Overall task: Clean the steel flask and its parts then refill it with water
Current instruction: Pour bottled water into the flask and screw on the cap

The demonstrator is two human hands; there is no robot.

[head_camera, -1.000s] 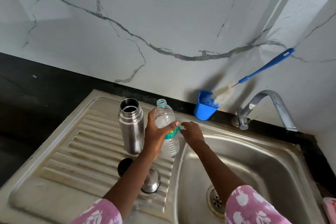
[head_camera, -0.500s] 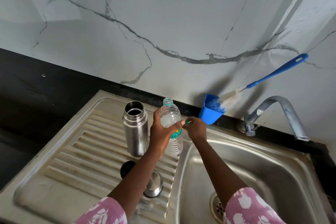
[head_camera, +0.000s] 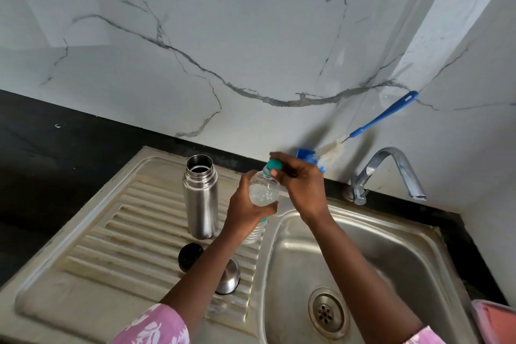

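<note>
- steel flask (head_camera: 200,198) stands upright on the ribbed drainboard (head_camera: 111,234) of the sink, mouth open, no lid on.
- just in front of it on the ribs: a black stopper (head_camera: 190,256) and a steel cap (head_camera: 229,276), cap partly hidden behind the left forearm.
- left hand (head_camera: 245,211) wraps round the middle of a clear plastic bottle (head_camera: 264,193), fingers curled over the label; bottle held tilted slightly, just right of the flask, not touching it.
- right hand (head_camera: 303,186) is on top of the bottle, thumb + fingers pinching the green cap (head_camera: 274,165) at the neck; can't tell if the cap is screwed on or loose.
- bottle looks approx. part full, cloudy w/ water inside.
- sink basin (head_camera: 391,254) to the right, drain (head_camera: 326,313) at its bottom.
- steel tap (head_camera: 391,173) at the back right, spout over the basin.
- blue cup (head_camera: 305,154) against the marble wall behind the right hand, mostly hidden; a blue-handled bottle brush (head_camera: 382,117) leans out of it up the wall.
- pink floral sleeves at both wrists' lower edge of view.
- pink item (head_camera: 495,321) at bottom right corner, cut off, can't tell what.
</note>
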